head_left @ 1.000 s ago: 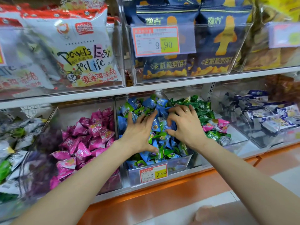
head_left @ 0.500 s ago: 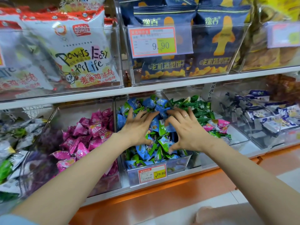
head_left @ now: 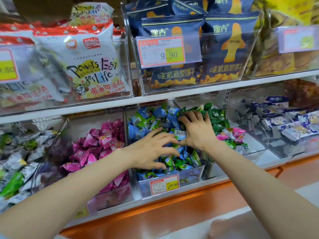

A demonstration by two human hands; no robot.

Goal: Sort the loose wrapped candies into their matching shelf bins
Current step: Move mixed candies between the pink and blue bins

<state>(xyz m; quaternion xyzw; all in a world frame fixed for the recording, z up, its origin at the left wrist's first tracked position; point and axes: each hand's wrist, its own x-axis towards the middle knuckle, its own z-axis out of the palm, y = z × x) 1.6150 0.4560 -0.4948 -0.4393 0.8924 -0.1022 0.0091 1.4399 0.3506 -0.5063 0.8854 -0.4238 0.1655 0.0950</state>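
Mixed candy bin, 1: left hand spreading wide over pile; right hand, grip unclear, sitting nearer green candies, lying right

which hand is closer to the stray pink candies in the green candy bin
Right. The right hand sits just left of the pink candies; the left hand lies further left, over the blue candies.
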